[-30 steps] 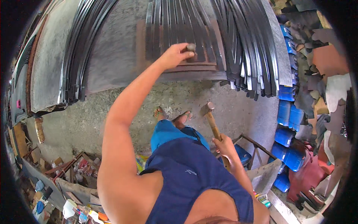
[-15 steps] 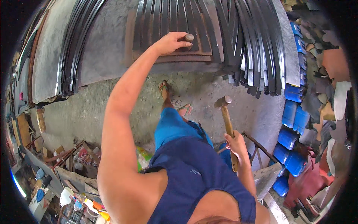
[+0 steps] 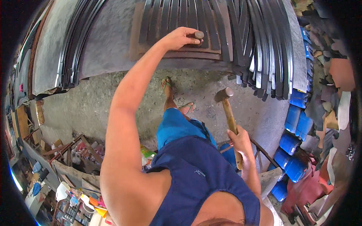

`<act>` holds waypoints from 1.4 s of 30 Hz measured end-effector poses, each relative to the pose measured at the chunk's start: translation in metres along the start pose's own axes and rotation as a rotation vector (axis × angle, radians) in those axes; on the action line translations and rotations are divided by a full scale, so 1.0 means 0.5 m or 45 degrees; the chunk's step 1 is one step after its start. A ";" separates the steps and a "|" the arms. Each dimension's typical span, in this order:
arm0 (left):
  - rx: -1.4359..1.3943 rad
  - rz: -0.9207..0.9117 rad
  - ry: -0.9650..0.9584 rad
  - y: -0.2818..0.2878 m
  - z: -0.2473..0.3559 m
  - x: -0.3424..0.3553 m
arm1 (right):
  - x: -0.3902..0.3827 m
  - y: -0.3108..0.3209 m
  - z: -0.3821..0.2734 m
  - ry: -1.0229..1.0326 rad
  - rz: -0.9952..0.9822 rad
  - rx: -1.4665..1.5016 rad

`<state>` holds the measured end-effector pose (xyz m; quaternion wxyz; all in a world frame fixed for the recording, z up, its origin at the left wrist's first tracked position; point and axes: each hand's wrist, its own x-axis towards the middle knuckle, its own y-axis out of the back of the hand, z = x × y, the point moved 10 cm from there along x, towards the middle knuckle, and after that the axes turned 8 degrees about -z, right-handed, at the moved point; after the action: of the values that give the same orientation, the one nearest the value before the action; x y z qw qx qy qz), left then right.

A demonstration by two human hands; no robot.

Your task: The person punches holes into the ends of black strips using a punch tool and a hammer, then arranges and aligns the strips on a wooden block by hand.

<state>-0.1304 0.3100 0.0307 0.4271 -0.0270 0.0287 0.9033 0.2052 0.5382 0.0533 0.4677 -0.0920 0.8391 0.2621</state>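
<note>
Hammer (image 3: 230, 117), dull metal head on a long pale wooden handle, is in the right hand (image 3: 242, 142); fingers closed round the handle above its butt end, head tilted up and away from the body, a grip that probably gives leverage. Left hand (image 3: 181, 39) pinches a short, dark cylindrical metal tool (image 3: 199, 35) between thumb and fingers, no gap left, presumably keeping its round flat top bare. Lower end hidden; cannot tell what it touches. Tool is over the near part of long, narrow black strips (image 3: 145, 26) laid side by side on a flat brown board (image 3: 135, 41), likely spaced so each can be reached singly. Board lies near the front edge of the grey tabletop (image 3: 107, 41), apparently for easy reach. At right, a loose bundle of glossy black strips (image 3: 264, 49) overhangs that edge; at left, a curved black bundle (image 3: 77, 45) lies well apart from the board.
</note>
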 end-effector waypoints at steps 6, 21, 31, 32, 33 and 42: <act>-0.003 0.019 -0.039 0.005 -0.002 0.001 | -0.010 0.051 -0.113 0.200 0.101 0.071; 0.387 0.226 -0.055 -0.004 0.029 -0.047 | -0.047 0.127 -0.491 1.102 0.514 0.160; 0.093 0.116 -0.029 -0.037 0.029 0.000 | 0.013 0.006 -0.152 0.215 -0.091 -0.381; 0.080 0.111 -0.042 -0.030 0.026 0.019 | 0.012 0.027 -0.143 0.225 -0.033 -0.338; 0.065 0.094 -0.060 -0.026 0.022 0.040 | 0.005 0.048 -0.139 0.227 0.033 -0.289; 0.105 0.107 0.013 -0.018 0.005 0.048 | -0.131 0.243 -0.292 0.489 0.500 0.034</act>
<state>-0.1387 0.3344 0.0310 0.3894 -0.0127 0.0690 0.9184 0.0849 0.5582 0.2132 0.2414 0.0305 0.9175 0.3146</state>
